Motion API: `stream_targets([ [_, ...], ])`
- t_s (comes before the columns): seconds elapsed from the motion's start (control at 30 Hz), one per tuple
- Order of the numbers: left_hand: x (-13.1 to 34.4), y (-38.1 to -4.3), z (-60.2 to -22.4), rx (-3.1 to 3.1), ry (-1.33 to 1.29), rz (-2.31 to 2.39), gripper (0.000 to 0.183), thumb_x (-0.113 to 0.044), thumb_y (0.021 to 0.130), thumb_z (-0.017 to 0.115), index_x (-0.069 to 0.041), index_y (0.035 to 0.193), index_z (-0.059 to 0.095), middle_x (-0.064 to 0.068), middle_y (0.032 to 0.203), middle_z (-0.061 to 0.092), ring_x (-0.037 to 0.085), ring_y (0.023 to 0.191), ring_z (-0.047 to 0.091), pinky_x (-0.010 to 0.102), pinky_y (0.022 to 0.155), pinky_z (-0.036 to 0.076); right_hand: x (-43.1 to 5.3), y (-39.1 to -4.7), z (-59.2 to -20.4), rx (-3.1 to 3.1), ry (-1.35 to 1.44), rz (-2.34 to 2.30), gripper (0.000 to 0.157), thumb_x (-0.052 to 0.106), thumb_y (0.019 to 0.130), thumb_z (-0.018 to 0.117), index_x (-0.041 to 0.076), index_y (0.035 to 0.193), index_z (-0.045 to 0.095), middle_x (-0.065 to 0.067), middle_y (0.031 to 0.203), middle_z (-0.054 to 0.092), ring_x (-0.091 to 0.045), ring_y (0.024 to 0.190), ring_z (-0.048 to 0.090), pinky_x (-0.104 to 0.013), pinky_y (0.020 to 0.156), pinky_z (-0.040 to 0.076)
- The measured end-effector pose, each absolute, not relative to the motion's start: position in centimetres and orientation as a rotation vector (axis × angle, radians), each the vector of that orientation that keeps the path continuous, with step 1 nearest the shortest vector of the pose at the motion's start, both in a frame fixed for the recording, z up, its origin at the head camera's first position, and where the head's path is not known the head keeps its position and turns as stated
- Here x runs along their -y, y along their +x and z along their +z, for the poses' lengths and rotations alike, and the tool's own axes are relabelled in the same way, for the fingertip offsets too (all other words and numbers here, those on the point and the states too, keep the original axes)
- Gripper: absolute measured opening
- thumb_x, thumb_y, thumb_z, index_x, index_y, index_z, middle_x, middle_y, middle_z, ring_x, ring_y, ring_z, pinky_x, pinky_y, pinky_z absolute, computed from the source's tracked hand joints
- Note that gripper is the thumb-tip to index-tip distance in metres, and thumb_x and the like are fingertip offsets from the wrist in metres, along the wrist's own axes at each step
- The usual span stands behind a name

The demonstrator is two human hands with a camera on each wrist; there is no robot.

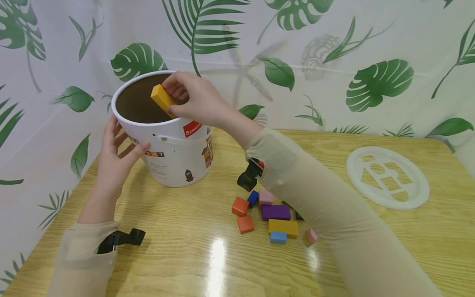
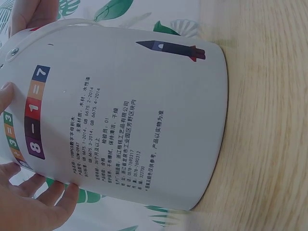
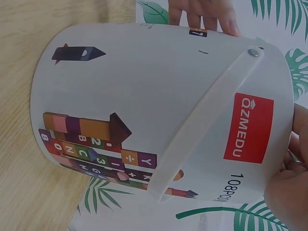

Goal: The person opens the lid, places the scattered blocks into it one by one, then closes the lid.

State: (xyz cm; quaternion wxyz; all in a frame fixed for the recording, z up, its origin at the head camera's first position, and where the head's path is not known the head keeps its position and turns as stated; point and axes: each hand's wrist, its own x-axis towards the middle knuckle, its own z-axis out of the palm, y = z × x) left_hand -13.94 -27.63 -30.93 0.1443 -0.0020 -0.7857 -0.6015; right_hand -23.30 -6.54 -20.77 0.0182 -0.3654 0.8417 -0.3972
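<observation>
Dark block [image 1: 298,216] is partly covered by right sleeve [image 1: 319,189]; left hand [image 2: 36,209] is cut off at 9 o'clock, left wrist view.

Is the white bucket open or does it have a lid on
Open. The white bucket shows its dark inside, uncovered, and the right hand holds a yellow block at its mouth.

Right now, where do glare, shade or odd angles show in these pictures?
Head: glare on the table, bucket shaded inside; left wrist: bucket sideways, fine print still legible; right wrist: sideways too, red label readable.
</observation>
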Motion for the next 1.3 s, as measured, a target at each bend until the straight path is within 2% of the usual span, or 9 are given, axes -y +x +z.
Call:
stream_targets([
  [0.63,27.4,-13.1,-31.4,2.223,-0.049,-1.718,0.085,-0.019,0.088,0.070,-0.035,0.152,0.017,-0.001,0.154,0.021,0.026,0.136,0.027,0.052,0.110,0.029,6.0,-22.4,-21.1,-2.591,-1.219,-1.289,0.038,0.010,0.087,0.070,0.004,0.121,0.055,-0.003,0.115,0.057,-0.011,0.101,0.054,-0.012,0.086,0.042],
  [0.77,27.4,-13.1,-31.4,2.223,-0.046,-1.728,0.085,-0.018,0.088,0.070,-0.036,0.152,0.017,-0.001,0.154,0.021,0.026,0.136,0.026,0.052,0.110,0.028,5.5,-21.8,-20.8,-2.562,-1.317,-1.365,0.039,0.009,0.086,0.070,0.002,0.121,0.055,-0.005,0.114,0.058,-0.011,0.100,0.054,-0.012,0.087,0.043],
  [0.9,27.5,-13.3,-31.4,2.228,-0.043,-1.736,0.085,-0.018,0.088,0.069,-0.036,0.152,0.016,-0.001,0.155,0.020,0.026,0.136,0.025,0.053,0.110,0.027,4.6,-21.1,-20.2,-2.519,-1.403,-1.451,0.038,0.007,0.085,0.071,0.000,0.120,0.056,-0.007,0.113,0.059,-0.013,0.101,0.055,-0.014,0.088,0.044],
  [1.3,27.8,-14.2,-31.0,2.234,-0.067,-1.746,0.084,-0.017,0.088,0.069,-0.036,0.152,0.018,-0.001,0.154,0.022,0.026,0.135,0.027,0.054,0.110,0.028,-0.1,-18.9,-21.5,-2.456,-1.361,-1.450,0.035,0.002,0.083,0.072,-0.003,0.115,0.059,-0.009,0.111,0.060,-0.016,0.099,0.055,-0.024,0.089,0.048],
])
